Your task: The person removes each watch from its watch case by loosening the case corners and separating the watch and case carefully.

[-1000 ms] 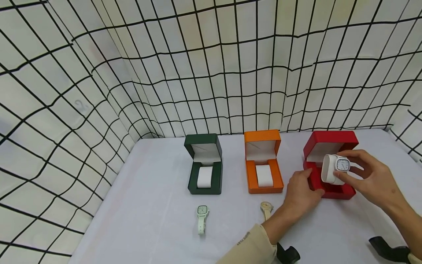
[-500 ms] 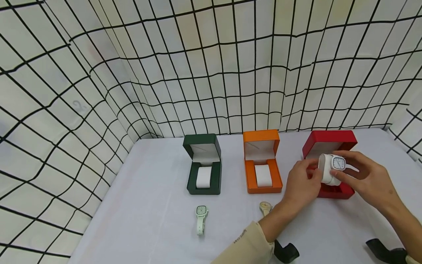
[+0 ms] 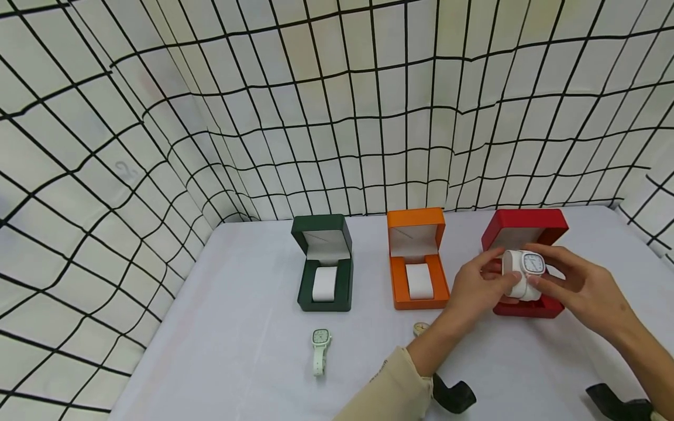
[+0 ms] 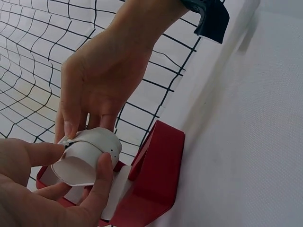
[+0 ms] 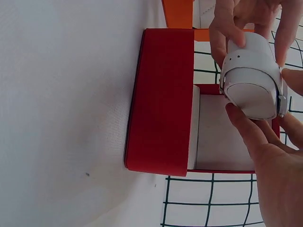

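A white wristwatch (image 3: 534, 264) is wrapped around a white watch pillow (image 3: 512, 264), over the open red watch box (image 3: 532, 219). My left hand (image 3: 476, 286) grips the pillow's left end between thumb and fingers. From the other side my right hand (image 3: 584, 283) pinches the watch and pillow near the watch face. In the left wrist view the strap (image 4: 90, 142) circles the pillow, and small strap holes show. The right wrist view has the metal buckle side (image 5: 282, 101) beside my right fingers (image 5: 251, 130). The hands hide part of the box's base.
An orange box (image 3: 400, 286) and a green box (image 3: 308, 286) stand with lids raised, each holding a white pillow. A pale green watch (image 3: 320, 351) lies before the green box. A beige watch (image 3: 420, 328) is mostly behind my left forearm. Black wire mesh (image 3: 368, 117) surrounds the table.
My left hand has left the red box's edge and taken hold of the pillow. Pillow and watch have shifted slightly left, with my right hand still holding them.
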A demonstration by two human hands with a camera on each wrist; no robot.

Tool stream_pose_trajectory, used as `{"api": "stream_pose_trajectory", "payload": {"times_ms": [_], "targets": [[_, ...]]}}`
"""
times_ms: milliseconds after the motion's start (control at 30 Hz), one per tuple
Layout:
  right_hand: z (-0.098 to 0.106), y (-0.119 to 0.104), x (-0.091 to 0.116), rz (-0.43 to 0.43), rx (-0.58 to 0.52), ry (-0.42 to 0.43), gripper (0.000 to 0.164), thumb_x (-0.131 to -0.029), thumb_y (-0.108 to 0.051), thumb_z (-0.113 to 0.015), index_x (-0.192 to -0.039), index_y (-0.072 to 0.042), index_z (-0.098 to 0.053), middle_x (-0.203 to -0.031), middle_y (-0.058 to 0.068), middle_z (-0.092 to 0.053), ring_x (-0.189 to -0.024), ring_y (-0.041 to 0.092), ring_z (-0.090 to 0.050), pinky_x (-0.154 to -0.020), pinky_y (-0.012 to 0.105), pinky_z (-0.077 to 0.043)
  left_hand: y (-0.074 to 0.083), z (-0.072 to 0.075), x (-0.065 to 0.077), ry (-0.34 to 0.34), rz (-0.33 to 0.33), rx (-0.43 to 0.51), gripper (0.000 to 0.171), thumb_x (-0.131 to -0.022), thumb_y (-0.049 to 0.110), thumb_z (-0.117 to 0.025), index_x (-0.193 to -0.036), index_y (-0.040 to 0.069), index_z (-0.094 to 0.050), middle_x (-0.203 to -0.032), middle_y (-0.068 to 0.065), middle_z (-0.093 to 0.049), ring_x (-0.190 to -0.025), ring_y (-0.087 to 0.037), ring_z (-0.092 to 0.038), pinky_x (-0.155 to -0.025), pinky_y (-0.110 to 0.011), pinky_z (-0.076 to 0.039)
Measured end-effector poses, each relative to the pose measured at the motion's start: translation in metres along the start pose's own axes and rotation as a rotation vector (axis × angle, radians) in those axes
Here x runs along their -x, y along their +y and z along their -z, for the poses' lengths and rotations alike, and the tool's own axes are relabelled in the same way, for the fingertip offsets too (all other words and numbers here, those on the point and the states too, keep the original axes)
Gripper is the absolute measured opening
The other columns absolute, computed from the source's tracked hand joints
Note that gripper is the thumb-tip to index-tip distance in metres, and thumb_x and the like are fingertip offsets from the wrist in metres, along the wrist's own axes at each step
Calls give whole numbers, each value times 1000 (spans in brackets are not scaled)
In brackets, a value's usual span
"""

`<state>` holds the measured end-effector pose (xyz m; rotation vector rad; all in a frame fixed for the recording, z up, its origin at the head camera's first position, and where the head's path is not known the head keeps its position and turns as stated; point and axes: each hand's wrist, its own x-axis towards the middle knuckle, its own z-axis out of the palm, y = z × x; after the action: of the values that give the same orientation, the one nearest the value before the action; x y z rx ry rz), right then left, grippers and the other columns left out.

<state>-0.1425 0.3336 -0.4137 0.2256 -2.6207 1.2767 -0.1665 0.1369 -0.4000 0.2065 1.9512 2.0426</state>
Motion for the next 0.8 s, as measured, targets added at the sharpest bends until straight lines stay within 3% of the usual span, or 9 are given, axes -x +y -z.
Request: {"api": "stream_pose_trajectory", "payload": {"times_ms": [133,433,800], "targets": [[1,0,1,22,1,-44,74,-90,-10,-81,-156,-16,-47,-133,-33,-40,-109,-28,-42,-81,-3,-45,0,2,-1,-21,21,46,51,-93,7,-75,-140,23,-64,-99,11,-63,-86,0,-63,-70,-33,-65],[-2,0,2,49,19,-82,91,-81,-10,-89,-158,-18,-42,-137,-29,-38,-112,-25,-39,-80,-1,-48,1,6,-1,-21,51,2,50,-89,8,-81,-133,28,-67,-96,11,-64,-81,0,-65,-71,-27,-64],[-3,-3,2,71,-6,-86,93,-78,-5,-90,-156,-13,-40,-137,-27,-40,-113,-23,-41,-80,0,-49,4,6,-5,-21,86,23,45,-89,7,-81,-127,27,-69,-97,12,-65,-80,-5,-64,-74,-31,-65]]}}
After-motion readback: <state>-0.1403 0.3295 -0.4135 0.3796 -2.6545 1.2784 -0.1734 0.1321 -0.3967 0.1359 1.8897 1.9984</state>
